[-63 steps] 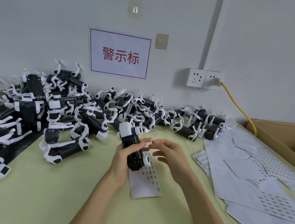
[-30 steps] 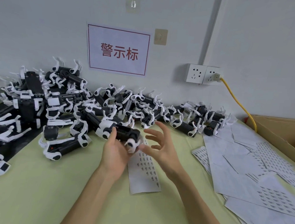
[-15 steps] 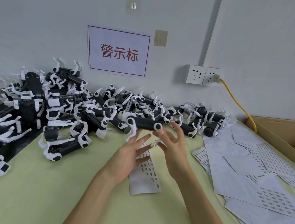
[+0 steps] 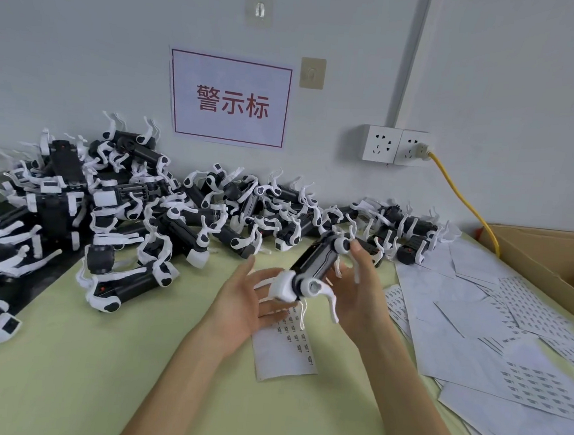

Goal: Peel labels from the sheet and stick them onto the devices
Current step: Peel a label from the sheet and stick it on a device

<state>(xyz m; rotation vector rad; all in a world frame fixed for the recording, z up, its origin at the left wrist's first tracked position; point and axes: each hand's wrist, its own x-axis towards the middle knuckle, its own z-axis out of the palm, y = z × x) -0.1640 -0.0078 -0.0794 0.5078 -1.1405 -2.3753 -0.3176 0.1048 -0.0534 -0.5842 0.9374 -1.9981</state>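
From the pile (image 4: 124, 211), too tangled to be counted, along the table's (image 4: 60, 371) left and back edges, one device (image 4: 313, 264) has just been lifted; it is steadied by the flat-fingered left hand (image 4: 241, 303) and gripped by the right hand (image 4: 362, 292) above the single label sheet (image 4: 285, 351); a fresh label is probably due; several loose sheets (image 4: 475, 335) are overlapped at the right edge.

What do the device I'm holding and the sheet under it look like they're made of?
The device looks like moulded plastic: a black body with a faint sheen, plus smooth white legs and caps. The label sheet looks like thin white paper lying flat, printed with rows of small labels; any release coating can't be told.
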